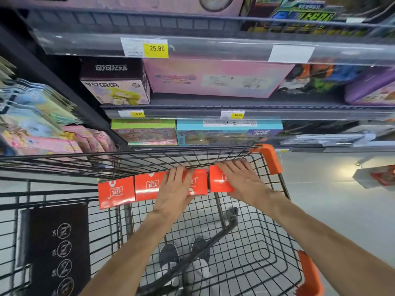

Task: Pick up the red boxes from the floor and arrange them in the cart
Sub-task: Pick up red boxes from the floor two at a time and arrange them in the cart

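My left hand (177,184) lies flat, fingers spread, on a middle red box (154,185); my right hand (237,178) cups the end box (220,182). The boxes line the cart (265,159) along its far edge. They look light, stiff and glossy, so I'd grip their sides.

Glossy red boxes (149,186) in a touching row, against wire cart's (245,253) far wall

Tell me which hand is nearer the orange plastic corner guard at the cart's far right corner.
Right. The right hand lies on the rightmost red box, just left of the orange plastic corner guard; the left hand rests on boxes farther left.
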